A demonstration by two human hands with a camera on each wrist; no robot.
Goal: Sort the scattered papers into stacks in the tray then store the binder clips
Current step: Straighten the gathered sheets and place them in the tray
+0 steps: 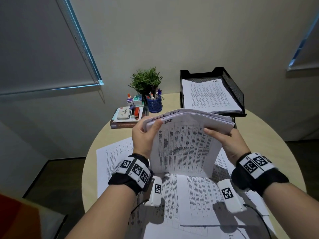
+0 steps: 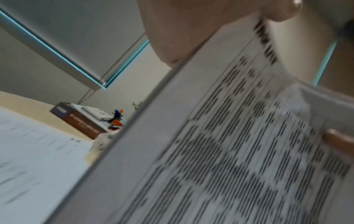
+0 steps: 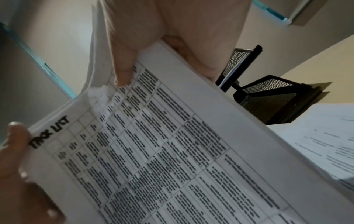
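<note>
A thick stack of printed "task list" sheets (image 1: 183, 145) stands on its lower edge above the table, top bent away from me. My left hand (image 1: 145, 135) grips its upper left corner, thumb on the front page. My right hand (image 1: 224, 140) grips the upper right side, thumb on the front. The same stack (image 2: 229, 144) fills the left wrist view and the stack (image 3: 162, 144) fills the right wrist view. More loose printed papers (image 1: 189, 195) lie flat under the stack. The black mesh tray (image 1: 236, 90) at the back right holds a pile of sheets (image 1: 210, 97). I see no binder clips.
A round beige table (image 1: 107, 135) carries everything. At the back left sit a brown book (image 1: 126, 125) with stationery on top, a blue pen cup (image 1: 154, 105) and a small green plant (image 1: 146, 80). Window blinds hang on both side walls.
</note>
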